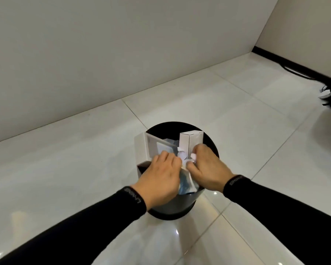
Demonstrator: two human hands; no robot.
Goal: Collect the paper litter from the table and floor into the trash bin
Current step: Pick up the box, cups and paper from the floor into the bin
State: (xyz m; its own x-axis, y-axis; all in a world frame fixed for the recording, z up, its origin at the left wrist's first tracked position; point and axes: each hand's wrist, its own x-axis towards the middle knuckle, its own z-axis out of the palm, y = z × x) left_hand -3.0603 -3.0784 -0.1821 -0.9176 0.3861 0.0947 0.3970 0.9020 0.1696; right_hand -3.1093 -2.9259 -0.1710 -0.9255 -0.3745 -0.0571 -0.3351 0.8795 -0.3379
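Bin-filling: crumpled paper [182, 156], gripped by left hand [161, 175] and right hand [205, 166] over trash bin [173, 208]; push deep beside upright box [191, 144], then release.

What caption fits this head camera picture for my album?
Left hand and right hand grip crumpled paper, stuffing it into a black bin beside a flat box and a tall box.
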